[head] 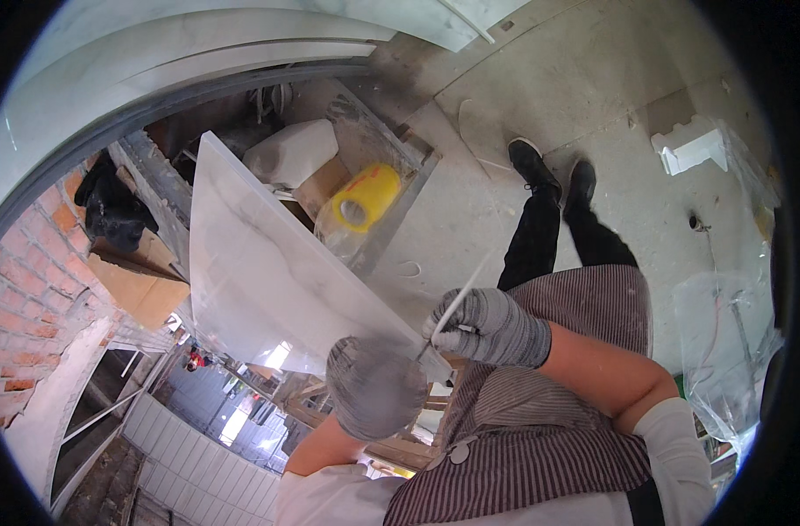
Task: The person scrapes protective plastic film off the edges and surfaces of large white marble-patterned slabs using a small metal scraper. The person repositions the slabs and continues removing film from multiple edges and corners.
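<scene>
A white marble-look slab [268, 243] with grey veins slants across the view before me, its narrow corner near my hands. My left hand [375, 388], in a grey knitted glove, is at the slab's lower edge; its fingers are hidden and blurred, so its grip cannot be told. My right hand [489, 327], in a matching glove, has its fingers closed on a thin white strip [464, 292] at the slab's corner. The strip slants up and away over the hand. What its lower end touches is unclear.
Beyond the slab, a trough-like frame [400, 204] holds a yellow roll of film [366, 197] and a whitish plastic jug [295, 152]. A torn cardboard box [140, 283] stands by the brick wall [28, 283]. White foam [693, 146] and clear plastic sheeting [722, 355] lie right. A distant person [195, 359] is lower left.
</scene>
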Demonstrator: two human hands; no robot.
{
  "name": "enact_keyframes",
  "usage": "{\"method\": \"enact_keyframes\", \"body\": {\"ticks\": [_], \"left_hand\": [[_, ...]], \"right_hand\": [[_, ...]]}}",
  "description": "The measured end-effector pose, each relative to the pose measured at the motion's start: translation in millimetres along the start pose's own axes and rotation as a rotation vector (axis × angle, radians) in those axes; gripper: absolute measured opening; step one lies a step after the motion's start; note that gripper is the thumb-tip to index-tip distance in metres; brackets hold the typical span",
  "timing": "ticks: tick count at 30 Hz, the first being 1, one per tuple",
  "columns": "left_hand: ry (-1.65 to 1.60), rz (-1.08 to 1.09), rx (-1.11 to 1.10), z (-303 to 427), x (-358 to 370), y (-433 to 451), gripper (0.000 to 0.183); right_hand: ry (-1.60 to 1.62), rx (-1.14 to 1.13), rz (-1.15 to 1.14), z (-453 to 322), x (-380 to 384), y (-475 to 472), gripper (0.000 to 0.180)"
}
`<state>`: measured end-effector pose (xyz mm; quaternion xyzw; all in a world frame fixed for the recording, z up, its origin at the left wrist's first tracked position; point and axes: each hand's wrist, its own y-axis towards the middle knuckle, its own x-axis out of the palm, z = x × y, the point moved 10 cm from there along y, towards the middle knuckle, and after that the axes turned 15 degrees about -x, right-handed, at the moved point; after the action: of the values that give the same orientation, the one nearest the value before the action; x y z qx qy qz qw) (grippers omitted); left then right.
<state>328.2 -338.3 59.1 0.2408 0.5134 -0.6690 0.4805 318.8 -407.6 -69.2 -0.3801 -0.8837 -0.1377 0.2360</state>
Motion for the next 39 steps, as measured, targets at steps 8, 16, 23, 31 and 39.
{"method": "enact_keyframes", "body": {"ticks": [8,16,23,31,39], "left_hand": [[0.01,-0.052,-0.122,12,22,-12,0.014],[0.103,0.064,-0.174,2,13,-16,0.025],[0.065,0.007,-0.14,9,20,-12,0.014],[0.137,0.021,-0.017,11,14,-4,0.014],[0.135,0.012,0.05,23,11,5,0.01]], "right_hand": [[-0.118,-0.185,-0.063,-8,3,-23,0.02],[0.231,-0.061,0.085,6,5,-19,0.021],[-0.034,-0.094,0.017,16,16,-34,0.024],[0.064,-0.062,0.196,17,11,-29,0.029],[0.093,-0.137,0.32,4,5,-28,0.028]]}}
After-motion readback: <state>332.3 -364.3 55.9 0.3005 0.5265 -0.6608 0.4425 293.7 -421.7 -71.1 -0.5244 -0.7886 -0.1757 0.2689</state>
